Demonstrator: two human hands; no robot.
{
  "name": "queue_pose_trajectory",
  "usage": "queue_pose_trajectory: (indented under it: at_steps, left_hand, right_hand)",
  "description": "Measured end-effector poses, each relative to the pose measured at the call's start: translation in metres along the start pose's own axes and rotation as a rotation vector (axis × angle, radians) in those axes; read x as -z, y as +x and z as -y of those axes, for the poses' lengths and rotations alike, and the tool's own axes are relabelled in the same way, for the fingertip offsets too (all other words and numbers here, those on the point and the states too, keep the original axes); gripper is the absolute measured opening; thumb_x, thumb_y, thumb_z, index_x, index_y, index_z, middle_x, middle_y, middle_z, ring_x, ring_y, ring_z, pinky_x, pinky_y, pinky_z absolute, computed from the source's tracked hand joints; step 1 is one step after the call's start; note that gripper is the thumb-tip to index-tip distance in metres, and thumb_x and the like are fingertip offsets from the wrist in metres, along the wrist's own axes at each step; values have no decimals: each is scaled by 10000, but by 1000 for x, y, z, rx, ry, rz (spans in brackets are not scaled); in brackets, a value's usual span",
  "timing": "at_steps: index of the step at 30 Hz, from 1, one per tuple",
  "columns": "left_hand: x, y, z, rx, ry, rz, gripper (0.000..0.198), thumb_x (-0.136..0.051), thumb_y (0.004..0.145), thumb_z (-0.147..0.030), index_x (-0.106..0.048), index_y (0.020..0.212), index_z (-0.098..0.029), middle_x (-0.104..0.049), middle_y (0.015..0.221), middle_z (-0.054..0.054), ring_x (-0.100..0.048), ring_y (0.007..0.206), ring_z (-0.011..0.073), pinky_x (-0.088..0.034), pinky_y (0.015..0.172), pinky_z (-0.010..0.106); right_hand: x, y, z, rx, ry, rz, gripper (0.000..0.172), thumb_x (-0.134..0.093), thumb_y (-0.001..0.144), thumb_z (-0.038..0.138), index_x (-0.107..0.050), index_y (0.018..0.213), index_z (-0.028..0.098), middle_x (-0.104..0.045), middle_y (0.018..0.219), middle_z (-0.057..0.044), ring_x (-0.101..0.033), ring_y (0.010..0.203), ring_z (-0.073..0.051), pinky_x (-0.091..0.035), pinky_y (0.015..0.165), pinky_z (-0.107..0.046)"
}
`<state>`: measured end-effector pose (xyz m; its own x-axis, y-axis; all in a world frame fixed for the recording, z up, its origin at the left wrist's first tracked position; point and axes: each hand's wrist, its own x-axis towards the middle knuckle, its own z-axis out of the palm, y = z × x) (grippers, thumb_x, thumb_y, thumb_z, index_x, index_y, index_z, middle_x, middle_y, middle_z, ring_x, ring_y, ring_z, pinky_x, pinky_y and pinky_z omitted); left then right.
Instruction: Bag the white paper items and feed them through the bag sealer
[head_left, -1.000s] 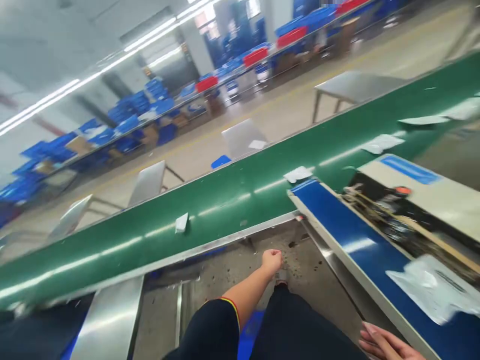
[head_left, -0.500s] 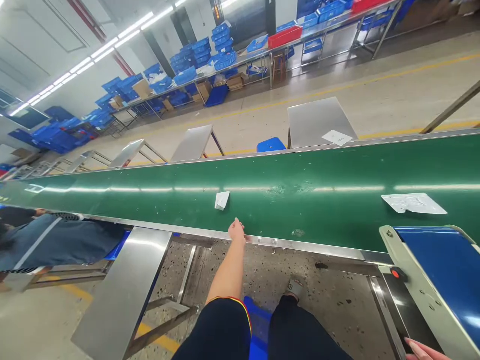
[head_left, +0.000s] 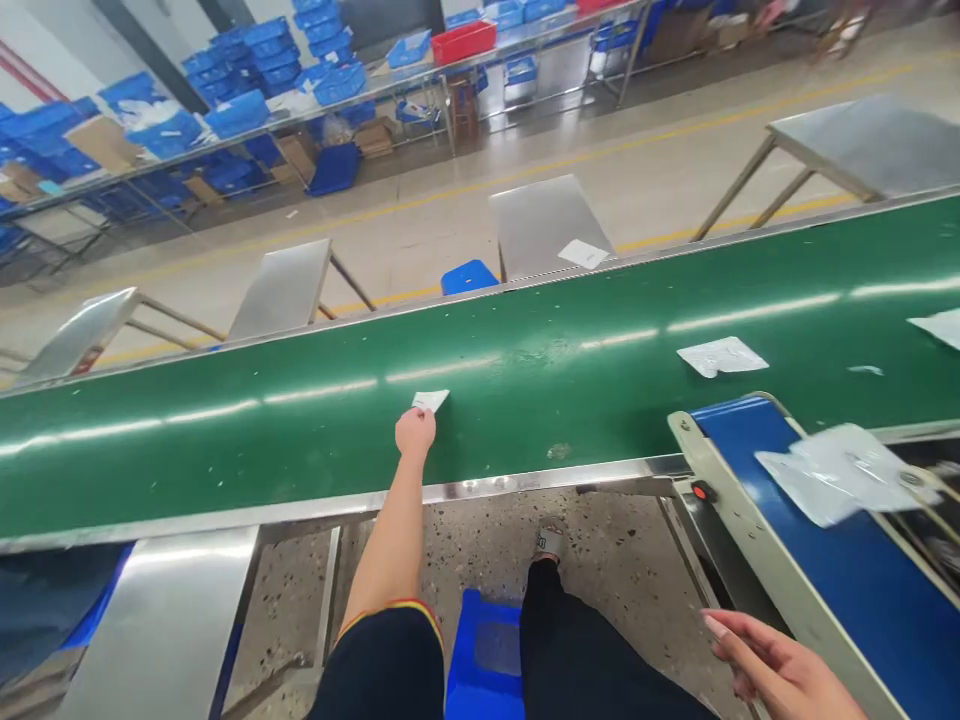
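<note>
My left hand (head_left: 415,432) reaches over the green conveyor belt (head_left: 315,440), its fingers closed on the near edge of a small white packet (head_left: 431,400). Part of that packet is hidden behind the fingers. At the lower right my right hand (head_left: 787,665) hovers beside the blue side conveyor (head_left: 855,575), holding nothing, its fingers loosely bent and partly apart. Two overlapping white bags (head_left: 840,475) lie on the blue belt. Another white packet (head_left: 722,356) lies flat on the green belt, right of centre.
A steel rail (head_left: 525,483) edges the green belt. A steel table (head_left: 161,620) stands at the lower left, and a blue stool (head_left: 480,660) is below me. Across the belt, a white packet (head_left: 583,254) lies on another steel table (head_left: 544,215). A red button (head_left: 703,491) sits on the side conveyor.
My left hand has moved forward and taken hold of the small packet. My right hand has come further into view. The view has turned right, showing white bags on the blue belt.
</note>
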<state>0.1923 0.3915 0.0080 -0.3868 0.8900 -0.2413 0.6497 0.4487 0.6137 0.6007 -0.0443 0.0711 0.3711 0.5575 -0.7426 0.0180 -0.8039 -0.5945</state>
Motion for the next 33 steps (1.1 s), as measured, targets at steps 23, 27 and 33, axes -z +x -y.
queue_pose_trajectory:
  at_steps: [23, 27, 33]
  left_hand:
    - [-143, -565, -150, -854, -181, 1555, 475, -643, 1032, -489, -740, 1334, -136, -802, 1212, 188, -756, 905, 252, -605, 800, 339]
    - [-172, -632, -121, -965, -62, 1578, 429, -584, 1049, -485, -847, 1039, -146, -836, 988, 125, -717, 867, 249, -542, 771, 316]
    - [-224, -715, -118, -1101, 113, 1619, 408, -647, 983, -447, -762, 699, -178, -650, 634, 20, -564, 652, 186, -451, 650, 282]
  right_hand:
    - [88, -112, -118, 253, 704, -1001, 762, -756, 689, 926, -857, 876, 194, -839, 921, -127, -782, 914, -362, -659, 770, -335]
    - [95, -139, -171, 126, 784, -1140, 635, -762, 677, 825, -837, 802, 208, -831, 868, -128, -778, 850, -352, -652, 748, -351]
    - [126, -174, -244, -106, 957, -1260, 454, -748, 624, 646, -794, 702, 202, -713, 640, -66, -663, 652, -267, -526, 559, -331]
